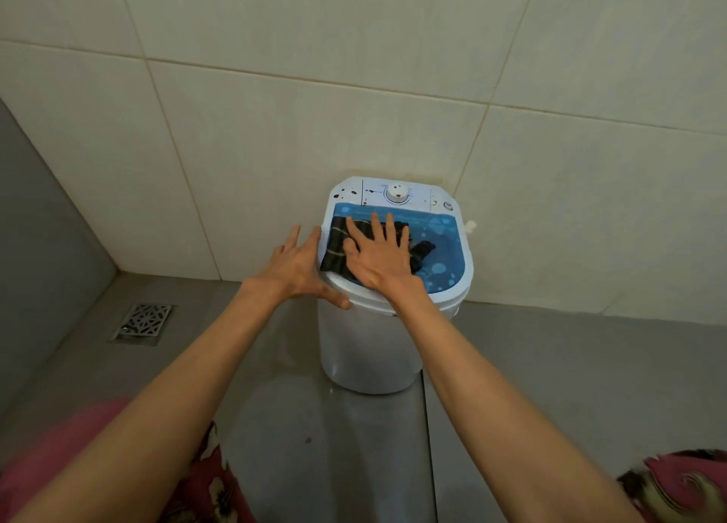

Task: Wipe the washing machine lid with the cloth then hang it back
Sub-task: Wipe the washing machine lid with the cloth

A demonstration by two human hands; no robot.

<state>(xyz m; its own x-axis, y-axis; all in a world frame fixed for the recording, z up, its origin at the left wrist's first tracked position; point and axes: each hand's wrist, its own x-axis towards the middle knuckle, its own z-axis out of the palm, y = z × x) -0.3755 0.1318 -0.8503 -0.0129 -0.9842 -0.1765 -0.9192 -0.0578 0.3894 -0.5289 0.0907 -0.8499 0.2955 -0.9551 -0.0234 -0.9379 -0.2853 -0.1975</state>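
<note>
Head view: dark cloth [338, 247] flat under splayed right hand [377, 253] on blue lid [440, 255], left hand [301, 263] spread open against rim.

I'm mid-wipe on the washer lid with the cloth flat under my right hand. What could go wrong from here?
1. The dark cloth overhangs the lid's left edge; a leftward stroke might drag it off onto the floor.
2. The small washing machine stands free on the floor; pressing hard with the right hand could shift it, though the left hand steadies its rim.
3. Wiping farther back may bump the timer dial.
</note>
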